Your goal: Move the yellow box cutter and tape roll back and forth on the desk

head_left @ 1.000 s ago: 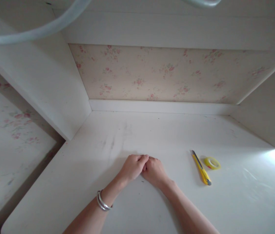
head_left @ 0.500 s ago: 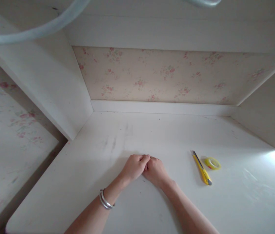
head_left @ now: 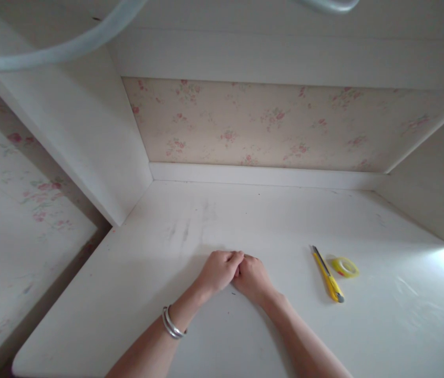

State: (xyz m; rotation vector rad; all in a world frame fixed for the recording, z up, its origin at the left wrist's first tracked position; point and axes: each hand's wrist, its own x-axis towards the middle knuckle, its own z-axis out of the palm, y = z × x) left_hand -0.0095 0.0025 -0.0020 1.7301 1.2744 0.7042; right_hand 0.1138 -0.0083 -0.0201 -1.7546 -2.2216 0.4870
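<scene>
Hands meet at the middle of the white tabletop (head_left: 245, 220): the left hand (head_left: 217, 270) and the right hand (head_left: 254, 278) lie knuckles up, loosely curled, with their fingertips pressed together where they touch. Whether anything is pinched between them cannot be told, since the fingers fold under and hide that spot. A silver bangle (head_left: 172, 323) sits on the left wrist. Both forearms are cut off by the lower edge of the view.

Well apart to the right lies a yellow utility knife (head_left: 328, 275), its dark tip pointing away from the person, and just beside it a small roll of clear tape (head_left: 345, 266) on a yellowish core. No writing or brand can be read on either; both are too small. Floral wallpaper (head_left: 261, 123) backs the alcove. A blurred pale curved band (head_left: 60, 50) crosses the top left corner, too close to make out. Glare washes out the tabletop's far right edge.
</scene>
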